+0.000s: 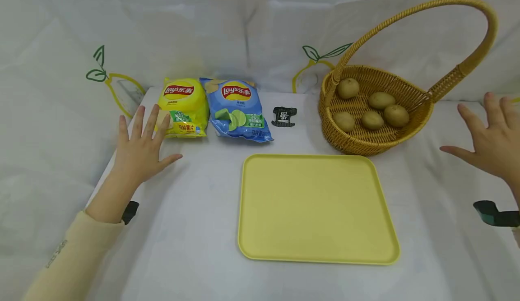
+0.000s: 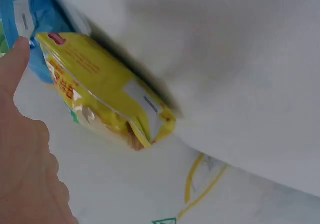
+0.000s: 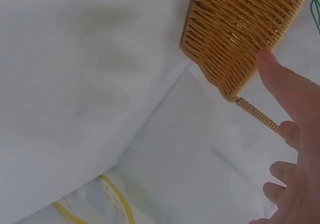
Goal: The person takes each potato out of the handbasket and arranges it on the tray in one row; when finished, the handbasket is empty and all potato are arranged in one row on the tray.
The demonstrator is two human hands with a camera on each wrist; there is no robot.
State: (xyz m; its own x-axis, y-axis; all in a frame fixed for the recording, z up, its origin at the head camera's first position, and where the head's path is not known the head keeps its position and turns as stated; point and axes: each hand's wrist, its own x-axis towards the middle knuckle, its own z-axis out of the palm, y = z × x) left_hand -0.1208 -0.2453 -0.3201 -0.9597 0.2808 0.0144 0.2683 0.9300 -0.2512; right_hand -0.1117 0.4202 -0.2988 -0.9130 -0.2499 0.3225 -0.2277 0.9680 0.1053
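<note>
My left hand (image 1: 138, 156) is spread with straight fingers at the left, its fingertips by the yellow chip bag (image 1: 184, 109); it holds nothing. Beside that bag lies a blue chip bag (image 1: 237, 111). In the left wrist view the yellow bag (image 2: 105, 89) is near the hand (image 2: 30, 159). At the right edge my right hand (image 1: 497, 141) is spread and holds nothing, right of the wicker basket (image 1: 353, 143) with several potatoes (image 1: 382, 100). The right wrist view shows the hand (image 3: 295, 134) with the basket (image 3: 240, 34) beyond the thumb.
A yellow tray (image 1: 317, 208) lies in the middle of the white table, in front of the basket. Between the blue bag and the basket is a small black packet (image 1: 284, 117). The basket's tall handle (image 1: 430, 4) arches up to the right. A white cloth with fruit drawings hangs behind.
</note>
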